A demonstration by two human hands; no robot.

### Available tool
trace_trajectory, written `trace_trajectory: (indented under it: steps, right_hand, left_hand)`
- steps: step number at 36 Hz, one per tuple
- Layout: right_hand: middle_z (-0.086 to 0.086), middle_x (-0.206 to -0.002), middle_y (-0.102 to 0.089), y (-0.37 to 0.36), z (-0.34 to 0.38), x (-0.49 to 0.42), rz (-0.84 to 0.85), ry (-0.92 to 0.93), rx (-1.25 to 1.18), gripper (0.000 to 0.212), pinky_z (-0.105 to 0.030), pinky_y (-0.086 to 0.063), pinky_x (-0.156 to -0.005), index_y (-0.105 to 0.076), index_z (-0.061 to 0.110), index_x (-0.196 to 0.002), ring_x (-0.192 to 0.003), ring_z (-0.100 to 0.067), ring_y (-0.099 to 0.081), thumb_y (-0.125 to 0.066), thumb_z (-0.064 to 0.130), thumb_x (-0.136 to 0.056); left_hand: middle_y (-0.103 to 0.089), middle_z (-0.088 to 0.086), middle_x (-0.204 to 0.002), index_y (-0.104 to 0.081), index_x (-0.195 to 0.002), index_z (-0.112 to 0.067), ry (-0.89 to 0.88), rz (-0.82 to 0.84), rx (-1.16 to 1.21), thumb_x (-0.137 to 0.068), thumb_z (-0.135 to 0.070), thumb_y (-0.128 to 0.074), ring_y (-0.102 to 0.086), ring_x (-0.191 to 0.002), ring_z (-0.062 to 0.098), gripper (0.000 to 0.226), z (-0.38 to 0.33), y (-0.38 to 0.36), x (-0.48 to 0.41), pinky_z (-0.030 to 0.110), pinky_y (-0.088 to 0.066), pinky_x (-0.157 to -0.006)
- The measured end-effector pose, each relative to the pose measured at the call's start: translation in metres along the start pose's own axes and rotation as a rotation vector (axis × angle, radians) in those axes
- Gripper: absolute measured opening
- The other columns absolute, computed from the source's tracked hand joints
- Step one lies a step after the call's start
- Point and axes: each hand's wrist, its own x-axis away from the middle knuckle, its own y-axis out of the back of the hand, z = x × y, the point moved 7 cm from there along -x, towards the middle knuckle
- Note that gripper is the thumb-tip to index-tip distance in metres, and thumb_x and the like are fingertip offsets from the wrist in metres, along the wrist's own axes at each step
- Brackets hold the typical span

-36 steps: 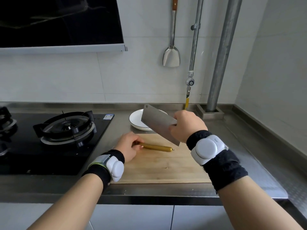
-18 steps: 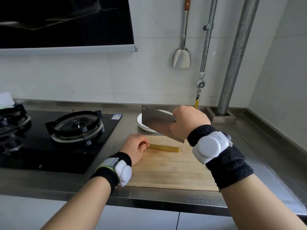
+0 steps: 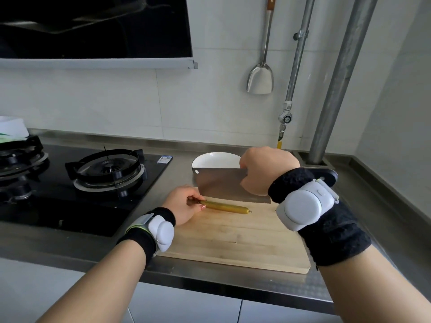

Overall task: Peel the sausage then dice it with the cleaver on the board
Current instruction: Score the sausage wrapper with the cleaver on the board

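- A person's left hand (image 3: 183, 205) pinches the left end of a sausage (image 3: 226, 207) between thumb and curled fingers. The fingers hide the very tip of that end.
- The sausage lies lengthwise across the far part of a wooden board (image 3: 233, 238). It is in a yellowish casing, with a small clip visible at its free right end.
- The right hand (image 3: 265, 170) is wrapped tight round the handle of a cleaver (image 3: 224, 185). The fist covers most of the handle, and only its dark butt (image 3: 326, 177) pokes out past the black wristband.
- The broad blade stands edge-down just behind the sausage. From this angle it is hard to say whether the edge meets the board or hangs just above it.
- A white plate (image 3: 214, 159) sits on the steel counter (image 3: 233, 283) beyond the board, its near rim hidden by the blade and the right fist.
- To the left is a black gas hob (image 3: 144, 199) with one burner (image 3: 108, 170) in full sight. A second burner is cut off at the frame's edge.
- A white object (image 3: 11, 129) at far left is cropped and cannot be identified.
- On the tiled wall a metal spatula (image 3: 260, 78) hangs beside a thin pipe (image 3: 296, 66) and a thicker one (image 3: 338, 78), all three running out of the top of the view.
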Motion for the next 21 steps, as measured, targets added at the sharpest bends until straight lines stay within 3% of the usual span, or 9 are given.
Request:
trace_trajectory:
  steps: [5,9,15,18,21]
  right_hand:
    - [0.004,-0.071,-0.055,0.003,0.007,-0.001,-0.002,0.047,0.070,0.008,-0.024,-0.035,-0.050,-0.057,0.021,-0.081,-0.057,-0.018,-0.050,-0.053,0.020,-0.074]
    - [0.004,-0.076,-0.057,0.001,0.011,-0.002,0.009,0.069,0.080,0.021,-0.026,-0.040,-0.054,-0.063,0.023,-0.095,-0.068,-0.024,-0.057,-0.054,0.021,-0.076]
    - [0.003,-0.078,-0.056,0.002,0.013,-0.004,0.002,0.082,0.105,0.022,-0.026,-0.039,-0.054,-0.062,0.024,-0.097,-0.067,-0.025,-0.055,-0.053,0.021,-0.077]
    - [0.004,-0.071,-0.052,0.000,0.014,-0.005,0.008,0.081,0.122,0.006,-0.027,-0.040,-0.054,-0.056,0.023,-0.082,-0.059,-0.021,-0.051,-0.054,0.020,-0.077]
    - [0.004,-0.072,-0.053,-0.001,0.015,-0.006,0.017,0.081,0.122,0.013,-0.027,-0.041,-0.055,-0.060,0.023,-0.088,-0.066,-0.025,-0.056,-0.054,0.021,-0.077]
  left_hand:
    - [-0.062,-0.009,-0.084,-0.065,-0.079,-0.023,0.055,0.016,-0.021,-0.077,-0.013,-0.079,-0.056,-0.076,0.001,0.017,0.004,0.000,-0.001,-0.001,-0.037,-0.064]
    - [-0.061,-0.011,-0.081,-0.064,-0.078,-0.023,0.067,0.015,-0.026,-0.076,-0.014,-0.080,-0.055,-0.074,-0.002,0.018,0.004,0.000,-0.001,0.000,-0.038,-0.063]
    - [-0.062,-0.012,-0.083,-0.063,-0.075,-0.029,0.055,0.019,-0.015,-0.073,-0.014,-0.082,-0.058,-0.081,0.008,0.025,0.006,-0.001,-0.001,0.008,-0.041,-0.072]
    - [-0.066,-0.006,-0.089,-0.066,-0.080,-0.023,0.049,0.021,-0.021,-0.073,-0.015,-0.082,-0.061,-0.089,0.014,0.019,0.006,-0.001,-0.001,0.020,-0.047,-0.083]
    - [-0.067,-0.001,-0.092,-0.068,-0.083,-0.019,0.063,0.020,-0.026,-0.073,-0.017,-0.082,-0.062,-0.091,0.015,0.018,0.008,-0.001,-0.001,0.024,-0.048,-0.086]
